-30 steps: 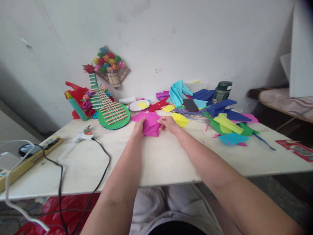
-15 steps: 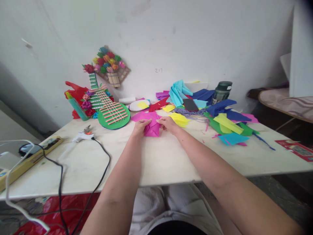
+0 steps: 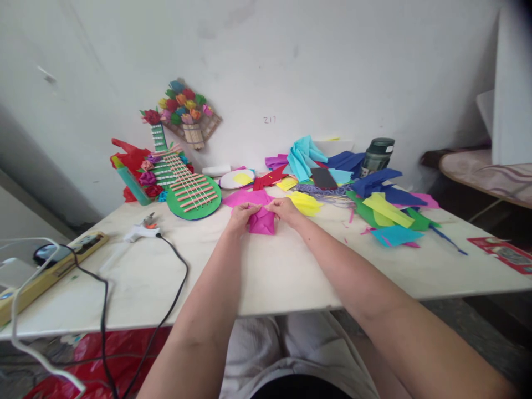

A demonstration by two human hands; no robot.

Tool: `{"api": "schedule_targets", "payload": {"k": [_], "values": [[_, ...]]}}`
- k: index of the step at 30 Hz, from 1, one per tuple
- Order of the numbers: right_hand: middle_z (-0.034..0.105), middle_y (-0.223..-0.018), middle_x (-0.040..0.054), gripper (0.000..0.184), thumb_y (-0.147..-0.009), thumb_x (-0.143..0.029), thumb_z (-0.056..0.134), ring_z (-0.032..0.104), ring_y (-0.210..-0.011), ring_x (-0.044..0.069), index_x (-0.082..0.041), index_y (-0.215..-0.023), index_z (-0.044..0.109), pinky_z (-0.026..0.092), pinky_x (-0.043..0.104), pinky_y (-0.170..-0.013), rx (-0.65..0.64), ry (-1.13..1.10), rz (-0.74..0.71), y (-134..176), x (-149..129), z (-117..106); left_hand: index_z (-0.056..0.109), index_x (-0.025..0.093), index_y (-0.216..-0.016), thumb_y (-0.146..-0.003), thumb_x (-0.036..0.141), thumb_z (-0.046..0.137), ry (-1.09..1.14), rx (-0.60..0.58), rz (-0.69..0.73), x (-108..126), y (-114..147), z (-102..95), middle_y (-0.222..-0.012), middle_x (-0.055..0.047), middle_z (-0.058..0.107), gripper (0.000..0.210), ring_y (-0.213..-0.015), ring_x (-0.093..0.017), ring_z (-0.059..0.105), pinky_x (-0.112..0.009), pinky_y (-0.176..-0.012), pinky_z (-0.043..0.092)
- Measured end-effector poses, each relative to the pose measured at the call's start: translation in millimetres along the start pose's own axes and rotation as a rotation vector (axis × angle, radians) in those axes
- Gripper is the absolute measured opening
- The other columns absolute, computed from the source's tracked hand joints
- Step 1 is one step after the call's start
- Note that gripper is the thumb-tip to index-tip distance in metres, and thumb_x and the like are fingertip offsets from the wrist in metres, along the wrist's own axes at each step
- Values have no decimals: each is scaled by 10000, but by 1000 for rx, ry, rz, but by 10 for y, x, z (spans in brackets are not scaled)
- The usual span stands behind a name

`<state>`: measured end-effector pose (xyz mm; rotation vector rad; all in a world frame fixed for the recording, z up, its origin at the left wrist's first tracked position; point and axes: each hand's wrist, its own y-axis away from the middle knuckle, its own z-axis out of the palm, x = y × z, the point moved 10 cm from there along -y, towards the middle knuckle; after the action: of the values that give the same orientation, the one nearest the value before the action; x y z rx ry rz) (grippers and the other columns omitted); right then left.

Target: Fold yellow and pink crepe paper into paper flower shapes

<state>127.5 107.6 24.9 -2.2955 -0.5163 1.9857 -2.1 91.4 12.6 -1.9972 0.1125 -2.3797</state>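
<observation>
A piece of magenta crepe paper (image 3: 261,223) hangs between my two hands above the table. My left hand (image 3: 244,215) pinches its left side between thumb and fingers. On the opposite side, my right hand (image 3: 286,210) pinches it too, the fingertips close to those of the left. Behind the hands lies a larger pink paper sheet (image 3: 243,197), partly covered by them. Yellow paper (image 3: 305,203) rests just beyond my right hand.
A glue gun (image 3: 142,231) with a black cord lies left, near a power strip (image 3: 78,255). A green paper guitar (image 3: 194,198) leans at the back left. Coloured paper scraps (image 3: 393,210) and a dark bottle (image 3: 377,157) stand right. The white table (image 3: 286,282) ends near my lap.
My left hand has shifted slightly right, closer to the right hand. The pinched paper between them has bunched and turned a little. The surrounding things stay put.
</observation>
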Motion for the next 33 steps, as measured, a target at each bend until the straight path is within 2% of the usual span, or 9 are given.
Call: {"api": "schedule_targets", "payload": {"k": [4, 7, 10, 12, 15, 20, 24, 33], "values": [[479, -450, -45, 221, -597, -347, 625, 368, -420, 66, -137, -554, 572, 283, 227, -442, -40, 4, 22, 9, 4, 38, 542, 136, -613, -459, 314, 797, 8, -22, -11, -12, 3, 40, -425, 58, 488, 347, -342, -40, 367, -193, -356, 184], [520, -502, -28, 199, -577, -325, 625, 399, -469, 75, -128, -570, 593, 303, 230, -476, -10, 2, 28, 9, 10, 3, 495, 151, -578, -539, 382, 761, 32, -36, -10, -16, -19, 51, -393, 69, 424, 354, -323, -33, 321, -207, -352, 148], [505, -496, -30, 196, -576, -323, 611, 382, -474, 74, -132, -547, 575, 299, 234, -488, 9, 9, 16, 5, 13, -27, 444, 165, -539, -604, 439, 709, 79, 29, -70, -86, -61, -52, -383, 63, 383, 386, -321, -36, 312, -221, -349, 139], [477, -484, -38, 207, -581, -336, 600, 364, -471, 73, -141, -533, 550, 299, 235, -490, 12, 8, 5, 2, 11, -35, 440, 166, -539, -616, 428, 701, 72, -13, -97, -119, -76, -44, -394, 55, 390, 378, -330, -45, 332, -221, -351, 156], [431, -474, -49, 230, -590, -361, 584, 348, -473, 75, -156, -520, 506, 303, 237, -491, 6, 3, 1, 0, 10, -31, 435, 163, -542, -594, 393, 726, 28, -100, -31, -59, -63, 15, -397, 67, 373, 375, -332, -39, 306, -214, -355, 148], [373, -468, -54, 308, -615, -442, 564, 328, -494, 83, -165, -519, 469, 262, 237, -488, -21, 53, -9, -1, -5, 2, 432, 163, -545, -592, 426, 723, -46, -100, 13, -26, -25, 47, -391, 78, 348, 395, -338, -35, 268, -213, -365, 114], [361, -477, -52, 308, -598, -437, 554, 316, -511, 82, -168, -495, 445, 249, 240, -502, 6, 92, -43, -10, -22, -18, 398, 169, -513, -645, 492, 665, -125, -146, 58, -11, -37, 112, -379, 76, 317, 439, -337, -35, 232, -225, -372, 99], [359, -485, -55, 281, -595, -410, 530, 298, -514, 79, -168, -490, 436, 243, 243, -515, -5, 68, -61, 21, -101, 6, 376, 168, -500, -649, 501, 652, -204, -62, 155, 92, -42, 99, -394, 75, 312, 457, -370, -35, 231, -226, -388, 115]]}}
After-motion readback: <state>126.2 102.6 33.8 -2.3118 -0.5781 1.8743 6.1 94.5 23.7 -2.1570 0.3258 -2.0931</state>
